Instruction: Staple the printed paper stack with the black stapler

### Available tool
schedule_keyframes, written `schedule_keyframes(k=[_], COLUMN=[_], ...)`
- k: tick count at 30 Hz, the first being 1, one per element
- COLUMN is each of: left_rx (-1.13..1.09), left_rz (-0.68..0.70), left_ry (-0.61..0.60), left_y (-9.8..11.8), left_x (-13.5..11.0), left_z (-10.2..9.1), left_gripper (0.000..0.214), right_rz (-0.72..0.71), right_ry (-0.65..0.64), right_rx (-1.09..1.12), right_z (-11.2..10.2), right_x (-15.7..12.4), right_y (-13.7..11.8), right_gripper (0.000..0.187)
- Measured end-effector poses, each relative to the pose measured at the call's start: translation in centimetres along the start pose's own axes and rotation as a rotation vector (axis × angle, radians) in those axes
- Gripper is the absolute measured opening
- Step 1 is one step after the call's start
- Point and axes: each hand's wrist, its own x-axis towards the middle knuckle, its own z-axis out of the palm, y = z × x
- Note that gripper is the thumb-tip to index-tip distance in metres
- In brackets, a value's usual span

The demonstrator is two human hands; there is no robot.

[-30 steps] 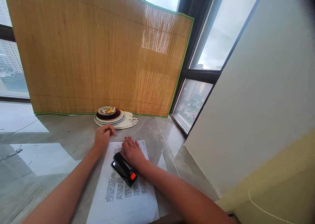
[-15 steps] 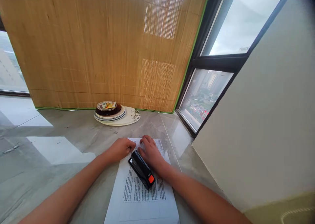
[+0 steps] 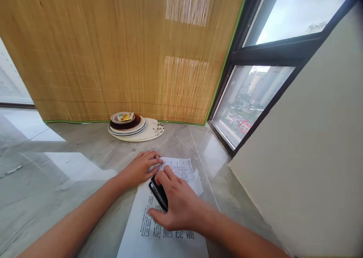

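Observation:
Printed paper sheets (image 3: 159,246) lie on the grey marble surface, and a black stapler (image 3: 160,193) rests slantwise on top of them. My right hand (image 3: 180,197) is over the stapler and covers its near end. Its fingers curve over the far end, while the thumb is stretched out to the left, apart from the stapler's side. Beyond the stapler, my left hand (image 3: 143,168) lies palm down at the far left corner of the paper, fingers spread and partly on the sheet.
A stack of plates (image 3: 127,127) stands on an oval board (image 3: 151,131) with a plant pattern at the back. Behind it hangs a bamboo blind (image 3: 127,61). A dark-framed window (image 3: 246,99) and a pale wall (image 3: 306,144) border the right side.
My right hand has moved from the paper's far end back over the stapler. My left hand's curled fingers have spread out. The stapler has barely shifted.

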Motion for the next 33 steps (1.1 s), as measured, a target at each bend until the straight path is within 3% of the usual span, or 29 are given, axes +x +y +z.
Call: schedule_keyframes(k=[4, 7, 11, 14, 18, 24, 31, 33], left_rx=[0.006, -0.016, -0.028, -0.037, -0.063, -0.079, -0.106, -0.110], left_rz=[-0.025, -0.032, -0.053, -0.048, -0.044, -0.059, -0.045, -0.045], left_ry=[-0.024, -0.014, 0.012, -0.002, -0.040, -0.063, -0.030, -0.029], left_y=[0.0, -0.1, -0.5, -0.8, -0.8, -0.7, -1.0, -1.0], left_x=[0.0, -0.1, -0.1, -0.1, -0.2, -0.2, -0.2, -0.2], left_z=[-0.1, -0.1, 0.0, -0.1, -0.3, -0.5, -0.2, -0.1], left_gripper=[0.025, 0.023, 0.022, 0.023, 0.043, 0.061, 0.059, 0.059], right_rz=[0.052, 0.039, 0.023, 0.008, -0.004, -0.041, -0.067, -0.064], right_ry=[0.049, 0.159, 0.388, 0.522, 0.430, 0.292, 0.255, 0.320], right_rx=[0.007, 0.157, 0.381, 0.410, 0.361, 0.356, 0.367, 0.342], right_z=[0.5, 0.2, -1.4, -2.3, -2.2, -1.1, -1.3, -1.7], right_x=[0.0, 0.7, 2.5, 3.5, 3.8, 4.0, 4.4, 4.4], right_y=[0.5, 1.7, 5.0, 7.9, 9.8, 9.4, 9.5, 9.6], right_gripper=[0.040, 0.038, 0.033, 0.029, 0.026, 0.025, 0.026, 0.021])
